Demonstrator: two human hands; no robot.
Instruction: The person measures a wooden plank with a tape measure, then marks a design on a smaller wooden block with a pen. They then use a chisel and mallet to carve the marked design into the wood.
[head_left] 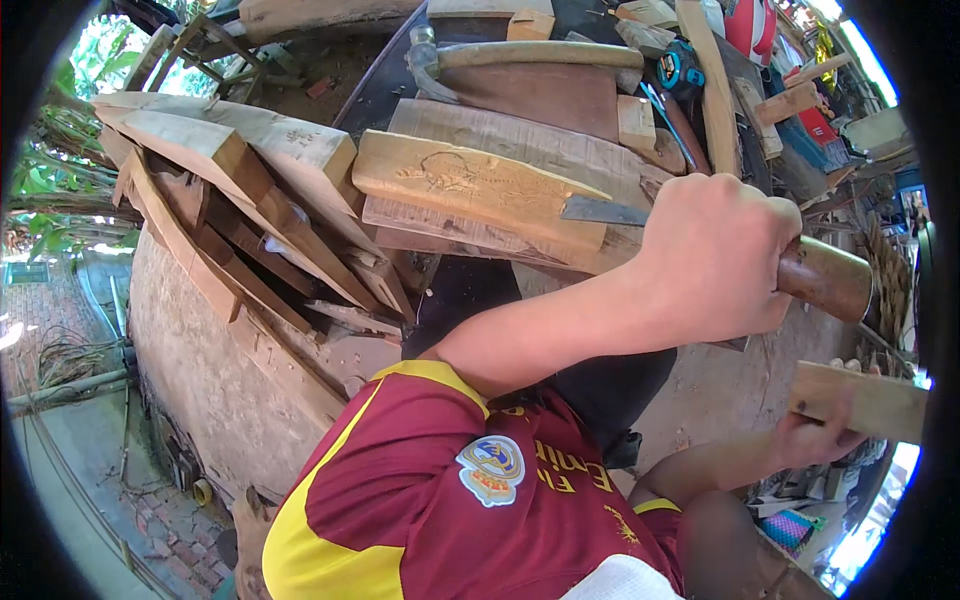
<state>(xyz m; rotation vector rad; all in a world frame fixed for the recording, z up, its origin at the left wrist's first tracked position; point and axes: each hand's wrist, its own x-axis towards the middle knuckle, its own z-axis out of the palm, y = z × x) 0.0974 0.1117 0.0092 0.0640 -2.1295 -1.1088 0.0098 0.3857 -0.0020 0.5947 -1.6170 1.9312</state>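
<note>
My left hand (pixel 710 250) is closed in a fist around a chisel. Its grey blade (pixel 605 210) points left and its thick brown wooden handle (pixel 828 277) sticks out past the right side of the fist. The blade's tip is over the right part of a pale wooden board (pixel 480 190), which has a marked or carved pattern toward its left; whether the tip touches the wood I cannot tell. Lower at the right, my right hand (pixel 822 440) grips a rectangular wooden block (pixel 862 402), held apart from the chisel handle.
Behind the board lie a hammer (pixel 540 55), a blue-and-black tape measure (pixel 681 68) and a small wood block (pixel 636 122). Thick timber beams (pixel 290 150) stand on the left. A long upright plank (pixel 712 90) and wood offcuts (pixel 790 102) crowd the right.
</note>
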